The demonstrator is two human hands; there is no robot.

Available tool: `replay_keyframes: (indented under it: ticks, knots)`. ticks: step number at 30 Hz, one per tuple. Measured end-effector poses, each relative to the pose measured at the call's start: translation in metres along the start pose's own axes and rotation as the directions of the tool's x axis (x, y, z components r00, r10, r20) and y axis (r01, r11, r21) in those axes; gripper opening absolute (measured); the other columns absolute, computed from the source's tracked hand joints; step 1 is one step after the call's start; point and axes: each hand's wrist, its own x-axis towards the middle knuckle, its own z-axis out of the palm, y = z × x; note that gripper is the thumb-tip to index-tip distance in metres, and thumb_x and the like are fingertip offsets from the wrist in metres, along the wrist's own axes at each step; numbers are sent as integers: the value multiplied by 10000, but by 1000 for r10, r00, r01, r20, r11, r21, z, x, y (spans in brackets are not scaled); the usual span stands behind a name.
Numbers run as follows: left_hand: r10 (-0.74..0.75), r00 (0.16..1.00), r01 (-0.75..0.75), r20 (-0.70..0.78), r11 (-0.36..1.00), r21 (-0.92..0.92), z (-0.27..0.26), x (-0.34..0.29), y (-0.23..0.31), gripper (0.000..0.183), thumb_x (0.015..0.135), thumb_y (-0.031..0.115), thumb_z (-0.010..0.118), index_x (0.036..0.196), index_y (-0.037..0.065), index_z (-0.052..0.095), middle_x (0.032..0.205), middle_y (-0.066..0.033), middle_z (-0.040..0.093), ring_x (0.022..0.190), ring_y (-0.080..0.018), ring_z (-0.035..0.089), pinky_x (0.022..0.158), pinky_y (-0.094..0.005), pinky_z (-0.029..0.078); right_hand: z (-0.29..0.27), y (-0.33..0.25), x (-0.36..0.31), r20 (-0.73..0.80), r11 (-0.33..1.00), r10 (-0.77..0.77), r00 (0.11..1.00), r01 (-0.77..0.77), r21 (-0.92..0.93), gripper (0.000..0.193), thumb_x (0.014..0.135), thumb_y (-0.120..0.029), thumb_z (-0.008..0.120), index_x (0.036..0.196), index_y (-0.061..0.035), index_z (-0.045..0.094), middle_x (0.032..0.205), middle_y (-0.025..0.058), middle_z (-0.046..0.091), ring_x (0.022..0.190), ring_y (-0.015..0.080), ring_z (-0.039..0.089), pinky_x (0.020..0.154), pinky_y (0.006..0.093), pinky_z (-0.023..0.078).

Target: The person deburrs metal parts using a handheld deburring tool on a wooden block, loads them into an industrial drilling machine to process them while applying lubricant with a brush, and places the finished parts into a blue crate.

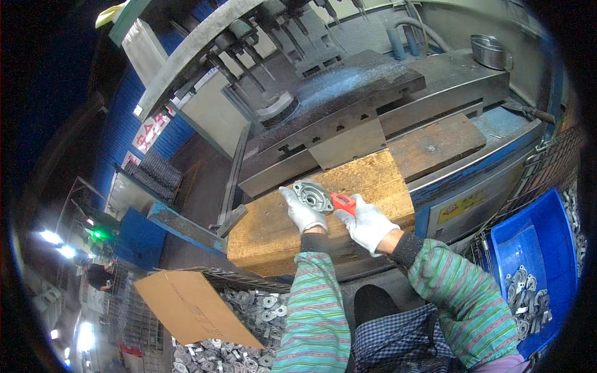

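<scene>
My left hand, in a white glove, grips a grey cast-metal housing with a round, ringed hollow and small ears at its edge. The part is held above a thick wooden block. My gloved right hand is closed round a red-handled tool, its front end at the right side of the housing. The tool's working tip is too small to make out, so I cannot tell whether it touches the metal.
A multi-spindle drill press hangs over its steel table. Several similar castings fill a wire cage below left, partly under a cardboard sheet. More lie in a blue bin at right. A metal tin stands far right.
</scene>
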Motion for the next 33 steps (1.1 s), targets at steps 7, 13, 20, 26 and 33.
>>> replay_keyframes:
  ticks: [7,13,20,26,33]
  knots:
    - [-1,999,5,46,997,-75,1,-2,1,563,935,585,414,910,54,597,803,-101,628,708,-232,618,641,-357,531,1,4,-12,11,999,-32,999,32,-9,394,931,-355,515,1070,7,444,849,301,624,833,483,604,716,500,484]
    - [43,999,-42,9,998,-47,4,-4,3,561,938,582,406,892,56,597,753,-100,620,634,-236,602,552,-343,512,-1,30,-54,2,1000,-15,1000,15,-13,406,915,-356,547,1079,3,451,850,290,631,825,478,608,701,497,491]
    - [12,999,-14,47,999,41,3,-2,3,627,879,685,360,991,105,573,806,-92,608,689,-264,600,574,-402,506,-3,39,-69,20,999,40,999,-39,-36,395,913,-346,559,1070,2,458,853,291,631,828,473,608,710,485,490]
    - [19,1000,-19,3,997,76,6,-6,5,628,891,672,353,1042,100,566,850,-83,624,732,-253,618,600,-406,527,-6,38,-54,-16,998,52,999,-52,-39,368,917,-324,553,1044,7,454,837,298,624,834,471,606,706,484,485]
    - [35,999,-35,-8,999,-35,8,-8,5,569,949,566,396,898,38,599,750,-94,624,624,-231,606,536,-329,509,-2,42,-50,-4,995,96,995,-96,-20,374,916,-332,552,1045,3,448,830,296,625,823,470,607,704,492,484]
